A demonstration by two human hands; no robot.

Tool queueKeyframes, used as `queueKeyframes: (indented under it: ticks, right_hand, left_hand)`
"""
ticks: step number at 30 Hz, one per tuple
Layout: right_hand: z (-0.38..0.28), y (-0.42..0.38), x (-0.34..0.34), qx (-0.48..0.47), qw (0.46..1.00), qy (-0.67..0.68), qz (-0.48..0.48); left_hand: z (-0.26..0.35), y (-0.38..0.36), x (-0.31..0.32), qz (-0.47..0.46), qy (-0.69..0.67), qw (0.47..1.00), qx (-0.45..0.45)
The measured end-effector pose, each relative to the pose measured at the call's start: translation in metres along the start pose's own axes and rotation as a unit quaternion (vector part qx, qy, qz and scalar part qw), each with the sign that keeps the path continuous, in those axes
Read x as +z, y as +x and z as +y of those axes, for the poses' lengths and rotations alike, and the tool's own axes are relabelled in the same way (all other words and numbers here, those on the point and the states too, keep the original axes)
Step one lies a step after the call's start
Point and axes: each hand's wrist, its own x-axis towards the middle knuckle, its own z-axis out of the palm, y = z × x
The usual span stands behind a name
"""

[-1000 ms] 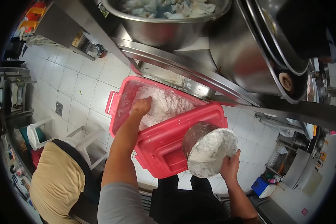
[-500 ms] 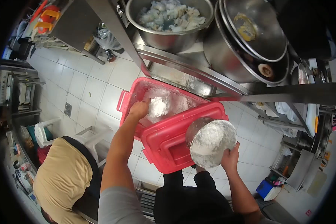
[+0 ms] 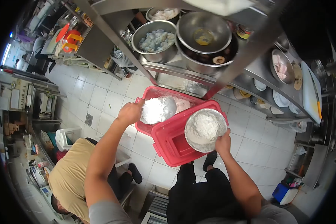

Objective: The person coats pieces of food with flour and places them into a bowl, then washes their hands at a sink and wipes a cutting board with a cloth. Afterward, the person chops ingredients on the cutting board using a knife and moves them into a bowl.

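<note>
My left hand (image 3: 130,114) is closed on the rim of a small rounded bowl (image 3: 170,105) heaped with white flour-like powder (image 3: 154,110). This bowl is held over the open part of a red plastic bin (image 3: 148,128), where more powder shows inside. In my right hand (image 3: 223,143) is a metal mixing bowl (image 3: 190,139), gripped by its right rim, with a mound of the same powder (image 3: 205,127) in it. The mixing bowl is above the bin's red lid (image 3: 171,143), which lies across the near part of the bin.
A steel shelf unit (image 3: 168,67) stands beyond the bin, bearing a pot of pale pieces (image 3: 156,41) and stacked metal bowls (image 3: 204,22). At the left a person in a tan shirt (image 3: 72,175) bends over beside a white plastic chair (image 3: 65,138). A blue cooler (image 3: 282,191) sits at the right.
My left hand has lifted the small bowl, loaded with powder, up from inside the bin. The mixing bowl now faces up more levelly. The camera view has shifted, showing more of the shelf.
</note>
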Motion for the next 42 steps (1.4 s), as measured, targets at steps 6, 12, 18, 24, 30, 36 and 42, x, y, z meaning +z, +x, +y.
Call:
queueKeyframes:
  ticks: [6,12,18,24,30,36,42]
  right_hand:
    - [-0.007,0.001,-0.003,-0.008,1.0,0.025,0.001]
    - [-0.003,0.001,-0.002,-0.017,1.0,0.012,-0.007]
    - [-0.006,0.0,-0.006,0.017,0.998,0.052,-0.028]
    - [-0.012,-0.004,-0.006,0.043,0.996,0.073,-0.034]
    - [-0.019,-0.009,-0.007,0.069,0.995,0.069,-0.033]
    - [-0.006,-0.007,0.007,0.023,0.999,0.035,0.005]
    - [-0.009,-0.015,0.001,0.034,0.997,0.062,0.03]
  left_hand:
    - [0.091,-0.022,-0.057,-0.026,0.025,0.997,0.068]
    - [0.183,0.005,-0.053,-0.019,0.115,0.976,0.182]
    - [0.26,0.021,-0.026,-0.049,0.233,0.965,0.11]
    - [0.252,-0.015,-0.067,-0.009,0.305,0.949,0.078]
    - [0.139,-0.026,-0.087,-0.01,0.292,0.956,-0.007]
    - [0.027,0.082,0.083,0.015,0.199,0.979,-0.033]
    - [0.095,0.047,0.121,0.098,-0.056,0.988,-0.106]
